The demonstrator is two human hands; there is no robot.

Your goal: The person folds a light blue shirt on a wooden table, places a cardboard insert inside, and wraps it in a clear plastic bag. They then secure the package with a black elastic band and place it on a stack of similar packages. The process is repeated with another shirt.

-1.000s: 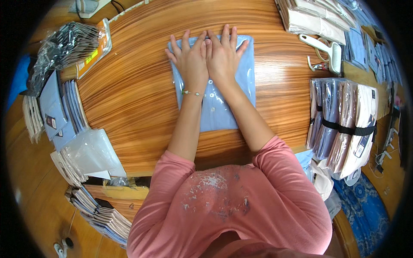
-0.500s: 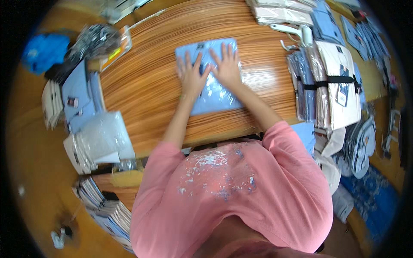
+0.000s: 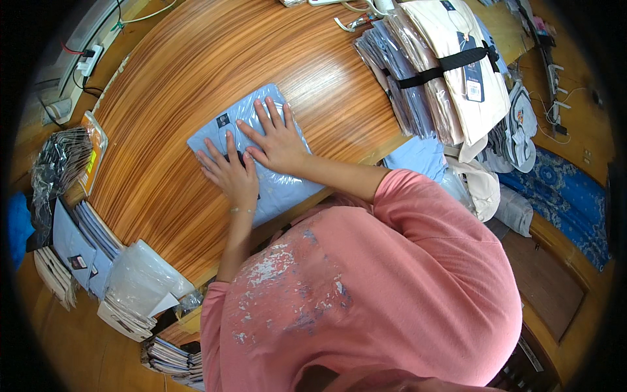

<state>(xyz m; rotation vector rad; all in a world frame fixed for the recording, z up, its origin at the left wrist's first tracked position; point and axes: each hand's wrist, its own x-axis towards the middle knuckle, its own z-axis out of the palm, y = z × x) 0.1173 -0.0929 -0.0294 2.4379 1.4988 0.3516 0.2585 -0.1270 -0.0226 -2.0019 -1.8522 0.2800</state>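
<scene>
A folded light-blue shirt in a clear plastic bag (image 3: 281, 196) lies flat on the wood-grain table (image 3: 163, 85), close to its front edge. My left hand (image 3: 230, 171) rests on the bag's left part with fingers spread. Beside it, my right hand (image 3: 277, 140) presses flat on the upper middle, fingers stretched out. The thumbs come close together at the collar, which they partly hide. A small dark label (image 3: 224, 120) shows at the shirt's upper left corner.
At right stands a bundle of bagged shirts (image 3: 450, 85) held by a black strap with a dark hang tag. Left are folded blue shirts (image 3: 73, 251), a stack of clear plastic bags (image 3: 140, 281) and a crumpled black plastic bag (image 3: 55, 163). A power strip (image 3: 90, 60) sits at the far left.
The whole view has turned, so the table and the strapped bundle appear shifted. Both hands stay flat on the bagged shirt, which now looks tilted.
</scene>
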